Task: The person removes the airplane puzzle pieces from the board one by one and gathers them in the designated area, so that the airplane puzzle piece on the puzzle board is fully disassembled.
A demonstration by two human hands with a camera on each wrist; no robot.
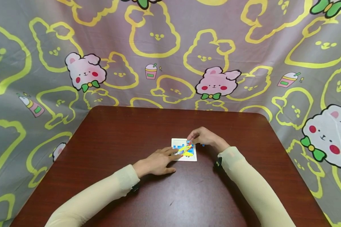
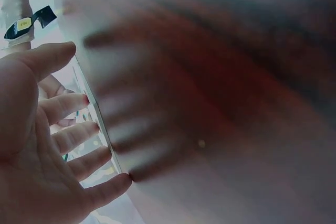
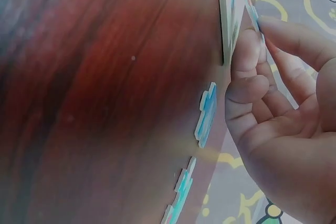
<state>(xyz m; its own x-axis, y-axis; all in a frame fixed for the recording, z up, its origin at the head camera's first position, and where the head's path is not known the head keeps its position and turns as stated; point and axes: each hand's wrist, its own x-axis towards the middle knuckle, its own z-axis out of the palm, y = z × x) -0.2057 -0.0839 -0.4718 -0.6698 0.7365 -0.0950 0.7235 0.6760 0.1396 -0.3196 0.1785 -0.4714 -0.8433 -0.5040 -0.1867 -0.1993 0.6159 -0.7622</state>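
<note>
A small jigsaw puzzle in a white-edged tray (image 1: 194,159) lies on the table, its picture blue and yellow. My left hand (image 1: 158,161) rests at the tray's left side, fingers spread and fairly straight, with fingertips over the picture. In the left wrist view those fingertips touch the tray's edge. At the tray's upper right, my right hand (image 1: 206,136) pinches a thin puzzle piece (image 3: 253,13) between thumb and index finger. The right wrist view shows it edge-on, tilted above the tray, so its picture is mostly hidden.
Two loose puzzle pieces lie on the table by the right hand, a blue piece (image 3: 208,115) and a teal-edged piece (image 3: 181,192). The dark wooden table (image 1: 130,132) extends around the tray. A patterned curtain (image 1: 164,88) hangs behind and along both sides.
</note>
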